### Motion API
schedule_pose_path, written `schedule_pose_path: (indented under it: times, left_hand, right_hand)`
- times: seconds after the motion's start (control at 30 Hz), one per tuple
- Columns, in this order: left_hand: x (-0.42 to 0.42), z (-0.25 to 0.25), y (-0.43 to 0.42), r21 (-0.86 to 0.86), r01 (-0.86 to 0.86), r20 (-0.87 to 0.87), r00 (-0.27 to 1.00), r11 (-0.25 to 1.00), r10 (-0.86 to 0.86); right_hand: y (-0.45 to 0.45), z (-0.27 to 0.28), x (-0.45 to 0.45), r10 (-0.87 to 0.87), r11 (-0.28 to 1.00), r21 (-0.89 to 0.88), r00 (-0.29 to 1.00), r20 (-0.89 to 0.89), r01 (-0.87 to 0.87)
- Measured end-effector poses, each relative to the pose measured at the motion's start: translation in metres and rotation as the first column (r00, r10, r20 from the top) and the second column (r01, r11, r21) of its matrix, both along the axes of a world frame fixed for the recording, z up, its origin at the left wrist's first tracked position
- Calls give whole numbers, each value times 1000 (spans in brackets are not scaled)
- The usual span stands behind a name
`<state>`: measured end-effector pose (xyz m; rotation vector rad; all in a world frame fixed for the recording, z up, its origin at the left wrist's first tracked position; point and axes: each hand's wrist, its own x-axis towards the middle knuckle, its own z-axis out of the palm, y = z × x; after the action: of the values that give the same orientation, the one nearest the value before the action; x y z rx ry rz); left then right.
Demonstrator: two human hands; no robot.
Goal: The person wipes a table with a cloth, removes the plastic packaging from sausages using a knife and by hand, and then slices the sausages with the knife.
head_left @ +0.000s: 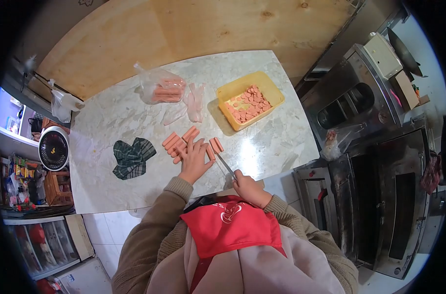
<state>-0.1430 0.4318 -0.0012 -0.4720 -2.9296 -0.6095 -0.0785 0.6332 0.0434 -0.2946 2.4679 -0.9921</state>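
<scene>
My right hand (250, 188) is closed around the handle of a knife (227, 165), whose blade points up and left towards the sausages. My left hand (194, 159) lies over the group, its thumb and fingers around a sausage (210, 154) beside the blade. Under and left of that hand is a cluster of several sausages (173, 143), partly hidden by the fingers. Two sausage pieces (216, 145) lie side by side just beyond the knife tip. Farther back, a yellow plastic tub (226, 93) contains many thin sausage slices (252, 104).
A clear bag of sausages (167, 92) and a crumpled empty wrapper (195, 104) lie on the marble-patterned table (102, 117). A dark checked cloth (133, 158) is on the left. A fan (53, 148) stands beyond the left edge, and metal ovens (399, 206) are at the right.
</scene>
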Motion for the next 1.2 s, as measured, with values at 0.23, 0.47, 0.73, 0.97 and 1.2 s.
schedule_pose_path:
  times: [0.23, 0.47, 0.73, 0.97, 1.2]
  left_hand:
    - [-11, -7, -6, 76, -143, 26, 990, 987, 141]
    - [-10, -16, -8, 91, -60, -8, 998, 994, 61]
    - [10, -14, -1, 102, -81, 33, 996, 992, 78]
    - [17, -18, 6, 132, -102, 13, 995, 986, 102]
    - [14, -23, 6, 189, -95, 25, 995, 977, 92]
  right_hand:
    - [-6, 5, -6, 16, 1000, -6, 1000, 23, -16]
    - [-5, -1, -7, -4, 1000, -8, 1000, 30, 4]
    - [-7, -10, -11, -8, 999, -45, 1000, -20, 7]
    - [-12, -17, -16, 30, 999, -33, 1000, 7, -30]
    - [-12, -21, -18, 42, 999, -21, 999, 0, -42]
